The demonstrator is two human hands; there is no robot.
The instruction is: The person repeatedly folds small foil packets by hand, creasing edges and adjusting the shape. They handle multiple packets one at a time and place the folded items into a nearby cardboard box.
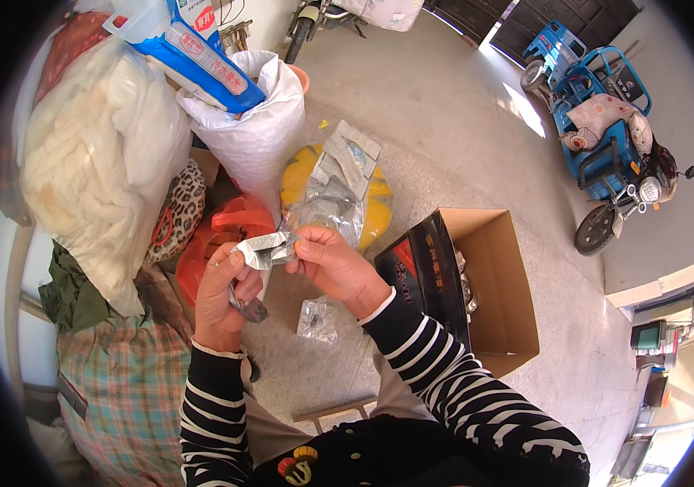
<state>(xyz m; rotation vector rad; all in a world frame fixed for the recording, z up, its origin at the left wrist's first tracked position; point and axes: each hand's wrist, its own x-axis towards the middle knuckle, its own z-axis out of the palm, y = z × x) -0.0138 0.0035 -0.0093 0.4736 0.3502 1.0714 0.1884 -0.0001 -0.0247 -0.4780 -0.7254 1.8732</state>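
A silvery foil pouch [264, 249] is stretched between my two hands, in front of my body. The fingers of my left hand [222, 292] pinch its left end, and a small dark packet [250, 309] hangs beneath them, seemingly held in the same hand. My right hand [337, 262] grips the pouch's right end between thumb and forefinger. Beyond my hands, flat silvery pouches and clear plastic [347, 176] lie on a round yellow cushion [381, 204]. Below them on the floor rests a crumpled clear plastic bag [319, 319].
An open cardboard box [499, 292] with foil items stands at the right. Red plastic bags [191, 268], a white woven sack [249, 134] and a large bag of pale stuffing [103, 152] crowd the left. A blue three-wheeler [602, 140] is parked at the far right.
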